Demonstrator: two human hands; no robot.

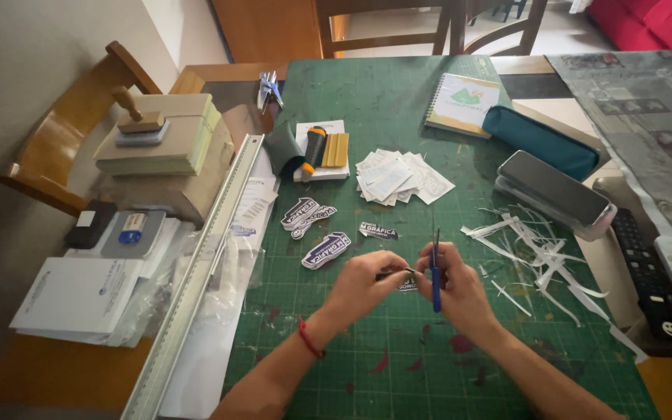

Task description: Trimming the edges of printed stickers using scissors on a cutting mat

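Note:
Over the green cutting mat (398,101), my left hand (363,281) pinches a small printed sticker (407,283) by its edge. My right hand (454,286) grips a blue craft knife (435,268), held upright with its blade end pointing away from me, right beside the sticker. The two hands touch at the sticker. A red cord is tied around my left wrist. Several cut-out stickers (325,250) lie on the mat just left of my hands.
A pile of white paper slips (398,177) and a squeegee block (322,149) lie further back. White paper offcuts (534,253), a clear case (554,190), a teal pouch (540,141) and remotes (647,272) sit at right. A long metal ruler (200,272), boxes and papers lie at left.

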